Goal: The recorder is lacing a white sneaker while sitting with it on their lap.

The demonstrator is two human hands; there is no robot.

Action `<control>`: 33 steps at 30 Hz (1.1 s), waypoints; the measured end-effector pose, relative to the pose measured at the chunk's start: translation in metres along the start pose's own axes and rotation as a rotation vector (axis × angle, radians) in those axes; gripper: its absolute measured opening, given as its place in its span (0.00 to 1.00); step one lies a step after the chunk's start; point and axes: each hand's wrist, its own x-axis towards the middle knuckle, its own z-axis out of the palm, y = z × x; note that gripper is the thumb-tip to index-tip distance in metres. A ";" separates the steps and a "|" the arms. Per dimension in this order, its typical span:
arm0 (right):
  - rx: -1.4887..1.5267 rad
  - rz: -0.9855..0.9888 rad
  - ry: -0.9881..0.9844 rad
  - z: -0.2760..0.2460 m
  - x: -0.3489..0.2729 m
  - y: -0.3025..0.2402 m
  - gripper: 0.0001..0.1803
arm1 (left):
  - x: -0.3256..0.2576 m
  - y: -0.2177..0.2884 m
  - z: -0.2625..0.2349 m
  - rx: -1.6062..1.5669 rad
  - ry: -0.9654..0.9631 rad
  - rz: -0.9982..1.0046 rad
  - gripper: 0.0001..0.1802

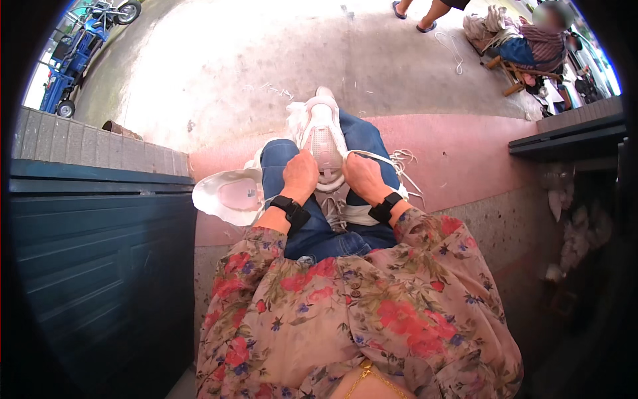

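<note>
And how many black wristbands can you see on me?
2: one black wristband just behind your left hand, the other black wristband just behind your right hand.

We have 1 white, mesh-panelled shoe (325, 141) lying lengthwise near to far, 1 white lace (373, 156) curving right.

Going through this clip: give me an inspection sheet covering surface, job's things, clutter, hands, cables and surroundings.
Surface: lap in blue jeans, above a pink floor band
Job's things: pale shoe between the knees; white lace
Clutter: white scraps and thin string on the floor
Hands: left hand curled beside the shoe, grip unclear; right hand closed on the lace
Cables: nothing seen
Surroundings: blue vehicle upper left; seated person upper right
</note>
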 end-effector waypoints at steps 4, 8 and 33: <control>0.007 -0.064 -0.001 0.006 -0.005 0.004 0.09 | -0.003 -0.005 0.013 -0.055 0.001 -0.059 0.11; 0.038 -0.045 -0.068 -0.001 0.003 0.005 0.08 | -0.002 -0.001 0.000 -0.008 -0.079 -0.037 0.12; 1.838 0.605 -0.681 -0.040 -0.019 0.021 0.11 | -0.047 0.027 -0.028 -0.414 -0.144 0.359 0.10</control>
